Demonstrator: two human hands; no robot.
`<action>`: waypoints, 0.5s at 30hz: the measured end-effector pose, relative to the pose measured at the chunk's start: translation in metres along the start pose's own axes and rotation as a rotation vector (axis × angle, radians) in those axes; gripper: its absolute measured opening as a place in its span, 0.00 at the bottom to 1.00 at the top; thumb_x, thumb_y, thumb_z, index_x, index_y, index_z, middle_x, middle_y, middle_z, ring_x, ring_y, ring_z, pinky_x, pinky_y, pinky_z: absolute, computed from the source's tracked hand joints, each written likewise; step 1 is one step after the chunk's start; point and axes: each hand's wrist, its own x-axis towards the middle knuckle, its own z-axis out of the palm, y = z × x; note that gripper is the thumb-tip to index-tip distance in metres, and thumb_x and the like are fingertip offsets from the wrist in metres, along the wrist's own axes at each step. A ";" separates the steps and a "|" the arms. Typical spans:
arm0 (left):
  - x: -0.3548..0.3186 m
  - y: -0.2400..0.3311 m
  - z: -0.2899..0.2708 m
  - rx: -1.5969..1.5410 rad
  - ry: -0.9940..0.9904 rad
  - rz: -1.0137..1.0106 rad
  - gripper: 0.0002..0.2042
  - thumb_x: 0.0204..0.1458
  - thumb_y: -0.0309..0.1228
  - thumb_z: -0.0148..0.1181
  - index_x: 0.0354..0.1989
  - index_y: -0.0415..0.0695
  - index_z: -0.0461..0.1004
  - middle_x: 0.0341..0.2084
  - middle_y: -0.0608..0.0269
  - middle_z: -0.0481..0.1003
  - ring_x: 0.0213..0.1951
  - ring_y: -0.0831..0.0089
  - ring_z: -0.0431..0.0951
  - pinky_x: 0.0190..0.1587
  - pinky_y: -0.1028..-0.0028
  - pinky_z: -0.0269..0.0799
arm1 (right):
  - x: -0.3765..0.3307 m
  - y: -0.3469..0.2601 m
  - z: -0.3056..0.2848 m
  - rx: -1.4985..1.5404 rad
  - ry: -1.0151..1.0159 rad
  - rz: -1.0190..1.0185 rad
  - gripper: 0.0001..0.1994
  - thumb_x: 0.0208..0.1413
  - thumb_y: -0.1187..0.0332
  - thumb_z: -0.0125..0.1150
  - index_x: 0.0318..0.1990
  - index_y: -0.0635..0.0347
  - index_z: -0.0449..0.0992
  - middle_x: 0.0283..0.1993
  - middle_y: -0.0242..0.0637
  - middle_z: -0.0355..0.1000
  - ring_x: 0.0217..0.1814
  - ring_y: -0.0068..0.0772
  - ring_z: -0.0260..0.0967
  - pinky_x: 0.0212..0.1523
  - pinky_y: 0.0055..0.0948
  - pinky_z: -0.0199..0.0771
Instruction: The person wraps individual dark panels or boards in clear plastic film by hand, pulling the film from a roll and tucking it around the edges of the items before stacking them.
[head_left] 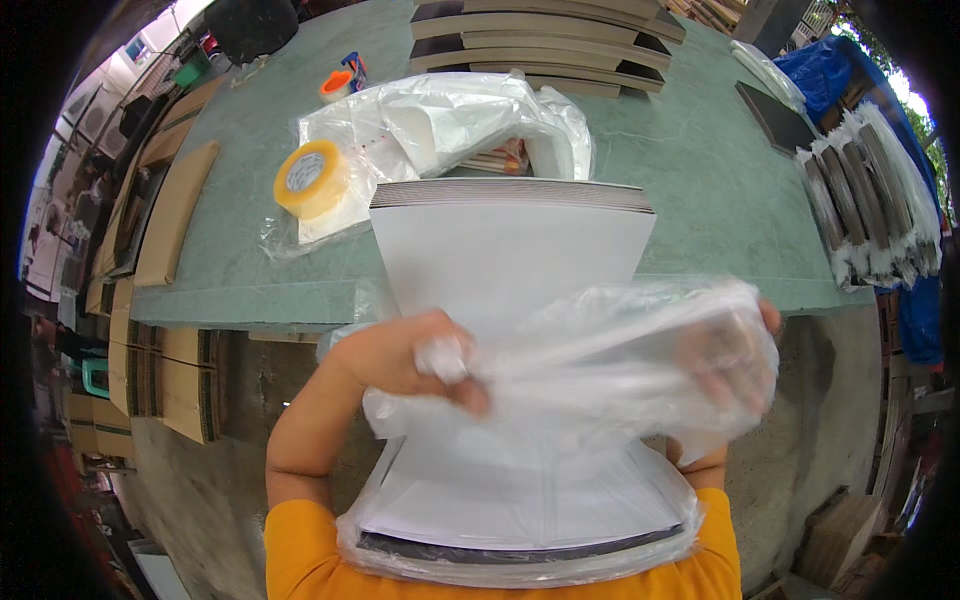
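Observation:
Between my hands a clear plastic bag is stretched out, blurred by motion. My left hand pinches a bunched corner of it. On the other side my right hand is wrapped round the bag, its fingers showing hazily through the film. Behind the bag a stack of white boards leans upright at the table's near edge, its layered edges on top. Against my body lies another white stack with a dark edge, partly covered in clear plastic. The bag hides the middle of the boards.
The green table bears a roll of clear tape, crumpled plastic film and an orange tape roll. Dark-edged panels are piled at the back. Plastic-wrapped panels stand right; cardboard lines the left.

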 end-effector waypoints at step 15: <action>-0.048 -0.054 0.049 1.073 -0.403 -0.360 0.05 0.38 0.29 0.54 0.20 0.41 0.68 0.19 0.56 0.71 0.21 0.63 0.73 0.21 0.70 0.67 | 0.011 -0.030 0.004 -1.082 0.705 0.407 0.13 0.39 0.67 0.55 0.34 0.62 0.69 0.21 0.37 0.68 0.24 0.31 0.66 0.27 0.26 0.67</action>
